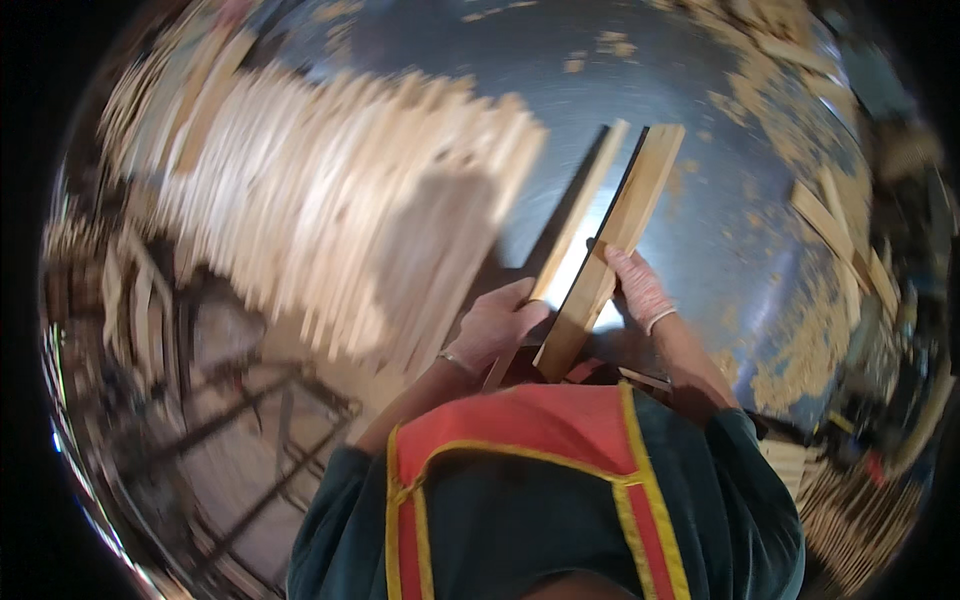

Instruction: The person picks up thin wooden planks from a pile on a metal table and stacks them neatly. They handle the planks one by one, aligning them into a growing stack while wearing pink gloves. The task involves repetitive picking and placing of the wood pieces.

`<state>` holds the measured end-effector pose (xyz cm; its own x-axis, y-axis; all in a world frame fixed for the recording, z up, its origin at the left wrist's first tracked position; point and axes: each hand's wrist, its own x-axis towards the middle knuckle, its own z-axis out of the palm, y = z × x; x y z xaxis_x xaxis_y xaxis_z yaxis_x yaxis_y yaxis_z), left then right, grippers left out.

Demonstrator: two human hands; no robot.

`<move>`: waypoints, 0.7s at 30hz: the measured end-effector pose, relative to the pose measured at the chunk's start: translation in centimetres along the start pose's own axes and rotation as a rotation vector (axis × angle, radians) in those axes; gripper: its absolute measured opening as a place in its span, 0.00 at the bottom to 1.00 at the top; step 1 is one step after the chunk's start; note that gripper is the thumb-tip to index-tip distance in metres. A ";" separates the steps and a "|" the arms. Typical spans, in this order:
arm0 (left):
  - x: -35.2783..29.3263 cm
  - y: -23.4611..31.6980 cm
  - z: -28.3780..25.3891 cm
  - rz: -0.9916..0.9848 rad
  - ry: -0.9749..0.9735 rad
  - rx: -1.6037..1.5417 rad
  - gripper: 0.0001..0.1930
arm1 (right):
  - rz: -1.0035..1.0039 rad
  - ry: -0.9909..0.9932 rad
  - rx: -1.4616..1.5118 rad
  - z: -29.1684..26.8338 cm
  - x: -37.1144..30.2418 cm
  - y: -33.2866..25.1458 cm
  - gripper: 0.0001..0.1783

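The left hand grips a narrow wooden strip, its fingers closed around the lower part. The right hand grips a wider board by its right edge. Both pieces slant up and to the right, side by side with a gap between them, over the shiny metal counter; whether they touch it is hard to tell. A broad row of pale strips lies to the left, while sawdust and loose wood scraps lie along the right side.
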<state>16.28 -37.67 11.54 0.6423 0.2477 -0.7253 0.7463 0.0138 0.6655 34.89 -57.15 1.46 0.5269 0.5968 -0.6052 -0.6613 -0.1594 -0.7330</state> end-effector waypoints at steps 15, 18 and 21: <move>-7.8 -24.0 -14.4 0.027 0.937 -1.374 0.14 | -0.113 0.142 -0.219 11.6 3.3 6.1 0.42; -7.0 -24.0 -10.1 0.050 0.795 -1.311 0.14 | -0.193 0.259 -0.148 14.0 3.2 3.5 0.52; -9.9 -23.4 -6.8 0.016 0.304 -0.716 0.21 | -0.280 0.258 -0.443 10.9 5.4 1.8 0.48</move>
<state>-8.73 -33.82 4.36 0.4987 0.5061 -0.7036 0.3761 0.6051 0.7018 30.73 -45.64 0.20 0.7994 0.4612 -0.3851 -0.2212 -0.3700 -0.9023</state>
